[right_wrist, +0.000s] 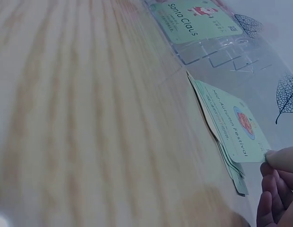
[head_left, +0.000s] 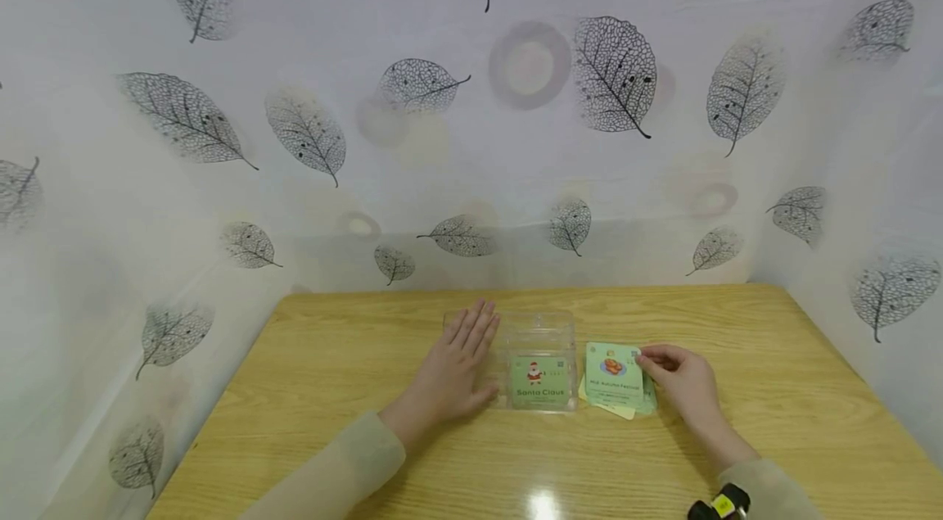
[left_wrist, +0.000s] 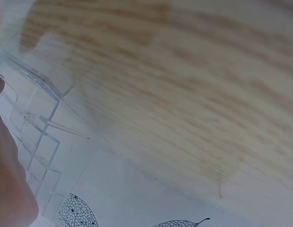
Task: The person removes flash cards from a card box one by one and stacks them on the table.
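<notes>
A clear plastic box (head_left: 540, 322) lies on the table with a green "Santa Claus" card (head_left: 540, 381) in its right part. My left hand (head_left: 457, 364) rests flat over the box's left side, fingers straight; the left wrist view catches only part of the hand (left_wrist: 12, 175) beside the clear dividers. To the right of the box is a loose pile of cards (head_left: 610, 408), green and pale yellow. Its top one is a "Mid-Autumn Festival" card (head_left: 614, 373), whose right corner my right hand (head_left: 685, 385) pinches between thumb and finger. In the right wrist view this card (right_wrist: 231, 123) tilts above the pile.
The wooden table (head_left: 331, 364) runs back to a pale cloth (head_left: 354, 201) printed with leaves, which hangs behind it and at both sides. A black and yellow device (head_left: 722, 504) sits at my right wrist.
</notes>
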Tool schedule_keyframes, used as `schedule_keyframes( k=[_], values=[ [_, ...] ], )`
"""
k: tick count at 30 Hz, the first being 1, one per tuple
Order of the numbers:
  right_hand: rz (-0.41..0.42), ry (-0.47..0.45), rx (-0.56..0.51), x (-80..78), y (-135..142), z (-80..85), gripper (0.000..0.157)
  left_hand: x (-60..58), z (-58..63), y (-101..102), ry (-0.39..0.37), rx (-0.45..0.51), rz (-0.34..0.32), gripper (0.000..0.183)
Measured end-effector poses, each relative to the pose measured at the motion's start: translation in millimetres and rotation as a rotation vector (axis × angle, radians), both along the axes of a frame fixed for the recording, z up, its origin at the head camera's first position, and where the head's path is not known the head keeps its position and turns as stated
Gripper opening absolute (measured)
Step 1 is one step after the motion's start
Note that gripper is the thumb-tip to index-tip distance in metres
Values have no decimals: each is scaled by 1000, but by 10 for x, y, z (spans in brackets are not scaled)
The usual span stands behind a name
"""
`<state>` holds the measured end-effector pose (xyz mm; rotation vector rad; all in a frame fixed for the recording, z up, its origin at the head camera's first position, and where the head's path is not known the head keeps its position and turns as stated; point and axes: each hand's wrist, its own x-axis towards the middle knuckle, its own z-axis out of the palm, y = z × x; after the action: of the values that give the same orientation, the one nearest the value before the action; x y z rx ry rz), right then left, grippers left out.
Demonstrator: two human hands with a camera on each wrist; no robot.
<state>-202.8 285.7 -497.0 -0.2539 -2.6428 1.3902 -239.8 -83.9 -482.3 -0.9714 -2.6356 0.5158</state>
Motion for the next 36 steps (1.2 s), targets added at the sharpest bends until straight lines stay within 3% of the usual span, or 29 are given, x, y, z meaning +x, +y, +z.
schedule_keyframes(
  k=[12,36],
  values=[
    [17,22,106,-33,48,11,29,-34,-28,-4,35,-17,-4,102],
    [3,50,133,-65,65,15,27,-6,4,12,-2,-14,6,102]
  ],
)
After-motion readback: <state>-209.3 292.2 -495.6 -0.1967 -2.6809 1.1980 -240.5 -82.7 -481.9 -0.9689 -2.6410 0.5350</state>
